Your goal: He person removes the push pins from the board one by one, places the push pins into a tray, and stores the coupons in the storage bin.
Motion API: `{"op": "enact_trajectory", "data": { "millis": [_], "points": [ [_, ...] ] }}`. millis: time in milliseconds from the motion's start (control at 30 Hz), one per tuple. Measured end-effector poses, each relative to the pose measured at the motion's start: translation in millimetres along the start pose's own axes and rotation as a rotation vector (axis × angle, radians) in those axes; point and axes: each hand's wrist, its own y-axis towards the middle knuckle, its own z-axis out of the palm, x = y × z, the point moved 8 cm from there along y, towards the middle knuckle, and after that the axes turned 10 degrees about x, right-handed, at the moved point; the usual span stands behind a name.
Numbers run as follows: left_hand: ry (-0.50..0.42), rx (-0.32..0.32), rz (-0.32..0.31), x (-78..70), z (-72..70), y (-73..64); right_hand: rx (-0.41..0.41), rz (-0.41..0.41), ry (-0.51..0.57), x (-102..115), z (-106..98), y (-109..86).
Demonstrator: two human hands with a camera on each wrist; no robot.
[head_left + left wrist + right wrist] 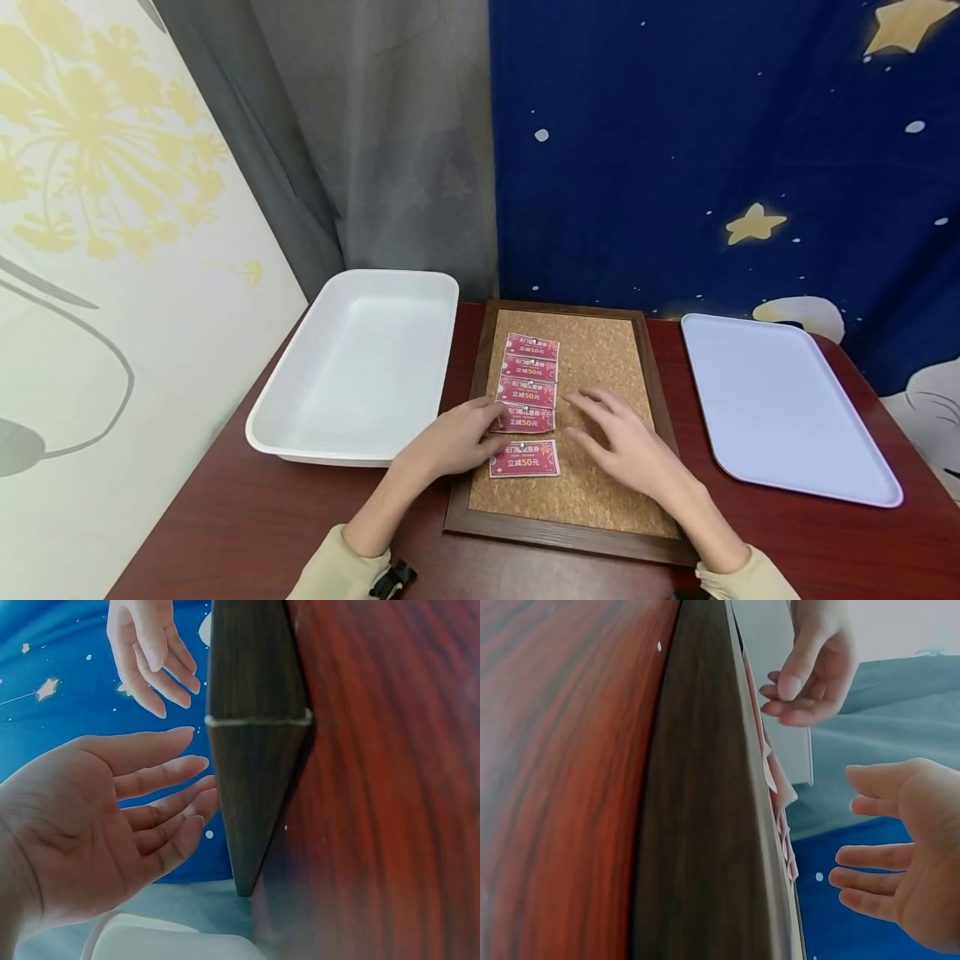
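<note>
A wood-framed cork board (600, 500) lies on the table with several red-and-white paper coupons in a column on its left half. Small pins show near the coupons' top edges. The lowest coupon (525, 460) sits a little apart from the one above it (528, 420). My left hand (457, 437) is over the board's left side, its fingertips overlapping the left ends of these two coupons in the head view. To their right, my right hand (630, 446) hovers over bare cork with fingers spread. Both wrist views show loosely extended fingers with nothing between them.
A deep white tray (352, 367) stands left of the board. On the right lies a shallow pale-blue tray (787, 408). Behind the dark red table (300, 517) hang a grey curtain and a blue star-patterned curtain (637, 167).
</note>
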Motion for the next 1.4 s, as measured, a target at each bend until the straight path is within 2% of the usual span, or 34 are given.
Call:
{"op": "enact_trajectory", "data": {
  "millis": [167,400,733,867,1067,1400],
  "points": [
    [-0.008,0.022,-0.002,0.0,2.5,3.1,0.014,-0.029,0.026,11,4,6.2],
    [-0.046,0.089,-0.034,5.6,9.4,8.5,0.057,-0.046,0.059,25,13,16.1],
    [-0.117,0.134,-0.01,8.7,13.7,12.9,0.122,-0.112,0.176,40,31,29.5],
    [-0.153,0.141,-0.002,9.0,14.4,13.4,0.154,-0.122,0.205,43,39,34.5],
    [-0.184,0.138,-0.003,11.5,15.4,14.5,0.212,-0.092,0.227,42,50,38.7],
    [-0.203,0.135,-0.027,15.0,15.9,14.7,0.204,-0.092,0.215,44,53,43.5]
  ]
}}
